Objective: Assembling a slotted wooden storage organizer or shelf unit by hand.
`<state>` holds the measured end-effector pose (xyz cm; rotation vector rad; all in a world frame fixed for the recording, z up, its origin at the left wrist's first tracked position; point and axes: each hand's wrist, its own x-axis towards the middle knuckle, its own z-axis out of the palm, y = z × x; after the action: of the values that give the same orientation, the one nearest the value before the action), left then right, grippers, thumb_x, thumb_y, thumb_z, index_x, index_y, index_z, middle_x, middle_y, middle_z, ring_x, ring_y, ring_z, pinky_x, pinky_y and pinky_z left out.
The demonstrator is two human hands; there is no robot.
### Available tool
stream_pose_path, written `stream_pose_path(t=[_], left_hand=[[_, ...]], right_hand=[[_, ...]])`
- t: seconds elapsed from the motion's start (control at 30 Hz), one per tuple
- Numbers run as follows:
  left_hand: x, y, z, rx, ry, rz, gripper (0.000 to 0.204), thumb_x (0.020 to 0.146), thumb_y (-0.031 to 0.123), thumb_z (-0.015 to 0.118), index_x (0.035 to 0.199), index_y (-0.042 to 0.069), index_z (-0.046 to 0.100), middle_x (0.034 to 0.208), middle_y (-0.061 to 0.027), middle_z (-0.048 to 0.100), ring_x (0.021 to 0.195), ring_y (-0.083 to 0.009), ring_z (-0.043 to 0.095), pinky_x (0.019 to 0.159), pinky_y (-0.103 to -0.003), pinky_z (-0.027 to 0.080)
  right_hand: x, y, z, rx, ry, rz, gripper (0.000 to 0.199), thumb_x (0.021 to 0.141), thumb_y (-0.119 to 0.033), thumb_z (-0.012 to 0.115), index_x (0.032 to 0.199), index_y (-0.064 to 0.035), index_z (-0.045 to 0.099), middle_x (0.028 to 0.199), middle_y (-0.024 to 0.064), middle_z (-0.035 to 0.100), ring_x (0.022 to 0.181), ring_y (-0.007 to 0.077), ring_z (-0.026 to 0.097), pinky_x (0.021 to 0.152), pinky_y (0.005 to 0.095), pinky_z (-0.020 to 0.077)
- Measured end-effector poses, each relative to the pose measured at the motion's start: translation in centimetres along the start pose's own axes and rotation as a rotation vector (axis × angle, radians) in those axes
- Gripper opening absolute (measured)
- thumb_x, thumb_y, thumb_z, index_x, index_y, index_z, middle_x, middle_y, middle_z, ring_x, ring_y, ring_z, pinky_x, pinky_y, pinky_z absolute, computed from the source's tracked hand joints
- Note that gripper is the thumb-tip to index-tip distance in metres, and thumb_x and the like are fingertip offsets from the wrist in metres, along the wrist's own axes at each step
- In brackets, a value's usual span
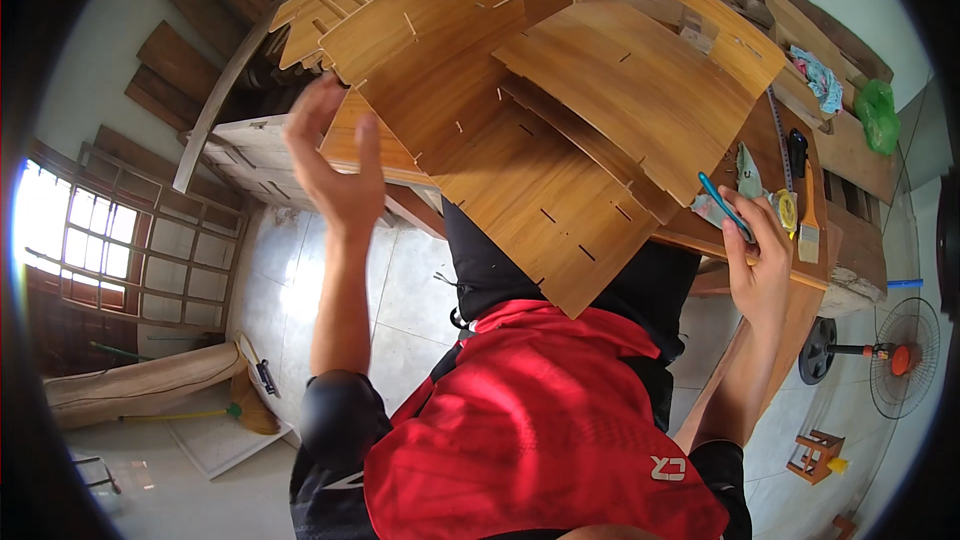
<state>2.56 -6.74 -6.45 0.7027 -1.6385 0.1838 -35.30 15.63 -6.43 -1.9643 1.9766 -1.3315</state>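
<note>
- Wood assembly (pixel 470 155): slotted thin panels, upper ctr of frame, partly on the counter (pixel 692 238), near corner overhanging its edge twd lower ctr.
- Long axis: base panel (pixel 560 225) runs diag., upper L to lower ctr; upright panel (pixel 430 15) curves along the top, L to upper R.
- L grip (pixel 338 165), L of ctr: just beside assembly's L end, so assembly lies to its R. Nearer hand for that end.
- L grip state: wide, thumb & fingers well apart, nothing held; fingertips by upright panel's L edge, can't tell if touching.
- R grip (pixel 762 255), R of ctr: assembly lies up & L of it; nearest bit = lower R corner of the tilted top panel (pixel 640 70).
- R grip state: closed w/ thumb & fingers around a teal pen-like tool (pixel 724 205), tip pointing upper L, over/near that corner; contact unclear.
- Paintbrush (pixel 809 225) on counter, just R of R grip.
</note>
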Motion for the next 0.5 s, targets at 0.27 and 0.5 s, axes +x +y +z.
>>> stream_pose_path(t=[0.27,0.5], left_hand=[[18.3,4.8,3.8,0.308,-0.919,-0.077,0.065,0.098,0.046,0.063,0.149,0.009,0.046,0.141,-0.0202,0.060,0.128,-0.0309,0.060,0.112,-0.040,0.045],[21.4,0.4,7.5,0.172,-1.204,-0.060,0.070,0.095,0.046,0.068,0.148,0.004,0.047,0.140,-0.0213,0.060,0.128,-0.0325,0.060,0.106,-0.042,0.049]], right_hand=[[2.5,-2.1,-1.7,-0.085,-0.132,-0.104,0.023,0.095,-0.001,0.067,0.117,-0.0024,0.073,0.101,0.0089,0.064,0.077,0.0217,0.063,0.066,0.0323,0.0504],[11.8,-5.6,-1.8,-0.223,-0.271,-0.326,0.026,0.096,-0.004,0.065,0.121,-0.0054,0.073,0.094,0.0114,0.060,0.083,0.0289,0.062,0.074,0.0373,0.0494]])
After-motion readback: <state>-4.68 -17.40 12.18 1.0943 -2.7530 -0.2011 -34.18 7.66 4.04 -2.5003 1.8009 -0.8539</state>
